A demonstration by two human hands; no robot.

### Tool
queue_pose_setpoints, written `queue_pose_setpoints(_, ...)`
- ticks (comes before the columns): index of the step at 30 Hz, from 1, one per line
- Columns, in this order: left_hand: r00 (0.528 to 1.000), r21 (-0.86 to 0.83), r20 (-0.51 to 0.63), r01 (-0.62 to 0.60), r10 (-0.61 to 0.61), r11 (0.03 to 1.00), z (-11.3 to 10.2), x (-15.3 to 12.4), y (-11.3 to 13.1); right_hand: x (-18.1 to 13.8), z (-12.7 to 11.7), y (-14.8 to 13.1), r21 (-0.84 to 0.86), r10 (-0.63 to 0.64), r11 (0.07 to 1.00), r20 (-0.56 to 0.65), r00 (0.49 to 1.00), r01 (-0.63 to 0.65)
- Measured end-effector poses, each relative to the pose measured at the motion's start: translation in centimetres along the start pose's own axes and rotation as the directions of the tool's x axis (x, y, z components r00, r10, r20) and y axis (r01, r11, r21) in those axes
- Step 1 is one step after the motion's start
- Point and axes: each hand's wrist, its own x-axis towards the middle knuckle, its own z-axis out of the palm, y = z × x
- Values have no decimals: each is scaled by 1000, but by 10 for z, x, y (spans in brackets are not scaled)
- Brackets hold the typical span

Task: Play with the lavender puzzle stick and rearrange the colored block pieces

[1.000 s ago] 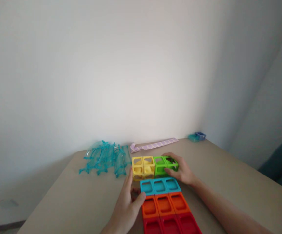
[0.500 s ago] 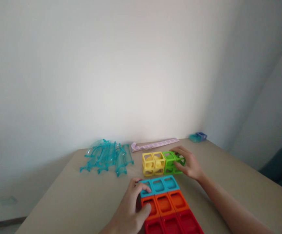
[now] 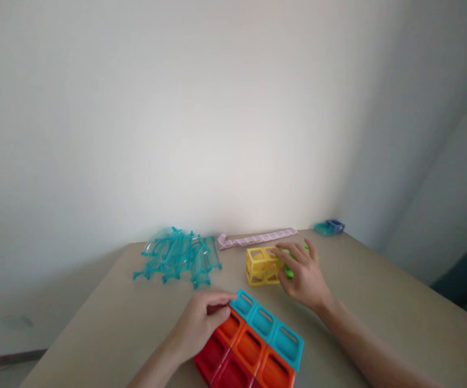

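A panel (image 3: 263, 350) of joined, window-framed squares lies nearest, set aslant on the table (image 3: 116, 312) and cut off by the bottom of the view; at its far left corner is the person's left hand (image 3: 195, 326), thumb and forefinger pinching the edge where cyan meets orange; beyond the panel and to its right, the right hand (image 3: 306, 280) arches over some green blocks (image 3: 288, 271), fingers spread apart; whether they grip or merely rest there I cannot tell.

The step in hand seems to be positioning, the left hand angling the panel while the right minds the blocks beyond it; the next move appears to call for a steady left pinch, so the rows stay joined, and a surer right hold.

Counting outward: the panel shows two red squares plenty clear and perhaps a sliver of a third, three orange, three cyan; just beyond it stand two yellow cubes (image 3: 261, 264), beside the green blocks, too covered to count; beyond the panel to the left lie several clear teal pieces (image 3: 180, 256), overlapping too much to number; farther behind it, one lilac checked strip (image 3: 259, 238); far off to its right, one dark blue cube (image 3: 335, 226) beside at least one clear teal piece (image 3: 323, 229).
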Motion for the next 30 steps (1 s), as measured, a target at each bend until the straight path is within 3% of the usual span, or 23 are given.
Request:
queue_pose_setpoints(3, 995, -135, 87, 56, -44, 989, -11, 4, -3, 3, 5, -13, 98, -37, 995, 32, 999, 33)
queue_pose_setpoints(7, 986, -120, 113, 139, -126, 983, -19, 8, -9, 4, 6, -10, 215, -87, 974, 31, 996, 78)
queue_pose_setpoints(13, 983, -170, 144, 140, -116, 975, -21, 8, -12, 4, 8, -18, 112, -67, 992, 76, 995, 58)
queue_pose_setpoints(15, 988, -123, 138, 86, -69, 989, -20, 11, -6, 5, 11, -25, 115, -69, 992, 70, 995, 61)
queue_pose_setpoints(18, 997, 123, 24, -79, 76, 989, -18, 25, 11, 7, 14, -35, 164, -109, 981, 47, 993, 100)
queue_pose_setpoints(20, 979, 283, -32, -186, 203, 941, -16, 41, 28, 9, 12, -36, 142, -100, 985, 38, 994, 93)
queue_pose_setpoints(23, 934, 481, 38, -328, 354, 813, -11, 67, 45, 10, 7, -30, 38, -24, 999, 43, 999, 22)
queue_pose_setpoints(27, 949, 521, 124, -310, 289, 796, -4, 93, 42, 9, 7, -21, -1, 0, 1000, 90, 996, 0)
queue_pose_setpoints(30, 938, 502, 161, -344, 306, 793, -3, 100, 29, 9, 10, -19, 7, 4, 1000, 101, 995, -5)
